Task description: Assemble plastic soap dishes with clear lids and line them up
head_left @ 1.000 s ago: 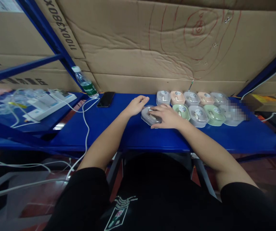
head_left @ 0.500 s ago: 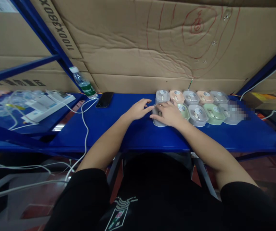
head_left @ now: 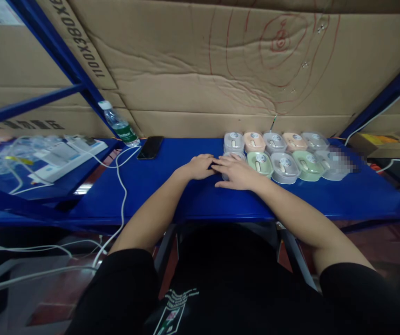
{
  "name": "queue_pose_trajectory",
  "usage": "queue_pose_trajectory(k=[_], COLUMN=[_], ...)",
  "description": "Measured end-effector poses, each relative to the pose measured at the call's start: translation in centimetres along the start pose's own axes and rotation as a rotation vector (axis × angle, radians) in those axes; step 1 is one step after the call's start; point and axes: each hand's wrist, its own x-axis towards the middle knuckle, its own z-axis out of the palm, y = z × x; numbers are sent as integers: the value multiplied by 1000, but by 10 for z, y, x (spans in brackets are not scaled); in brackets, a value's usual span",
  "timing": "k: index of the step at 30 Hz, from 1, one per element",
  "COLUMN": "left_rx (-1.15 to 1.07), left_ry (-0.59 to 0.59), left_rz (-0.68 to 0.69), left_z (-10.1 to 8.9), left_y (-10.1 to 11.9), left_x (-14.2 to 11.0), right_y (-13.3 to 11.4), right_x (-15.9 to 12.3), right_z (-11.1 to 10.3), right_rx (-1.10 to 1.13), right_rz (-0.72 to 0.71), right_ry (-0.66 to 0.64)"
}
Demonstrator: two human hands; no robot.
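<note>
My right hand (head_left: 236, 172) lies with its fingers stretched to the left, over the front-left grey lidded container, and hides most of it. My left hand (head_left: 201, 167) is just left of it, fingers extended, its tips meeting the right hand's fingertips. Neither hand grips anything. Beside my right hand stands a green container (head_left: 260, 164), then a grey container (head_left: 285, 168) and another green container (head_left: 309, 166). Behind them runs a second row with a grey container (head_left: 233, 142) and a peach container (head_left: 254, 142) at its left end. Their lids bear round stickers.
On the blue table (head_left: 151, 186) lie a black phone (head_left: 150, 147) and a white cable (head_left: 125, 195). A water bottle (head_left: 121, 125) leans near the blue frame post. Cardboard (head_left: 172, 93) walls the back. An open carton (head_left: 381, 145) stands at the right.
My right hand has slid slightly left and toward me, uncovering the green container beside it. My left hand has lowered, and the fingertips of both hands have come together. The view has shifted slightly.
</note>
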Motion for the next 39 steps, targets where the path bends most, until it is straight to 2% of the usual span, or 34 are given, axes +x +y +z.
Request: queue_pose_trajectory(k=[3,9,13,15,18,21,24,27,29,33,36,39], left_rx=[10,23,-40,-66,-51,-34,-36,-26,-28,-48,-52,-41], left_ry=[-73,-111,-59,-29,-45,-88,-87,-1,71,168,163,98], left_rz=[-36,-43,-2,25,-10,-62,-91,-144,-198,-298,-321,-323], left_z=[-2,-4,0,2,2,-1,-5,-9,-11,-11,-11,-10], left_y=[1,3,-2,-4,-3,1,4,2,-3,-15,-17,-12], left_x=[-2,-3,-2,-2,-3,-4,-5,-4,-3,-1,-2,-3], right_y=[2,8,7,8,16,38,74,115,138,173,187,192], right_x=[0,-1,-2,-4,-8,-10,-11,-14,-21,-36,-42,-42], right_z=[2,7,0,-10,-26,-35,-34,-33,-32,-29,-22,-17], right_rx=[4,41,83,89,102,188,409,755,903,884,878,917], right_rz=[-47,-72,-43,14,178,377,508,639,730,834,824,893], right_ry=[-6,18,29,88,270,520,839,1118,1124,1035,981,958])
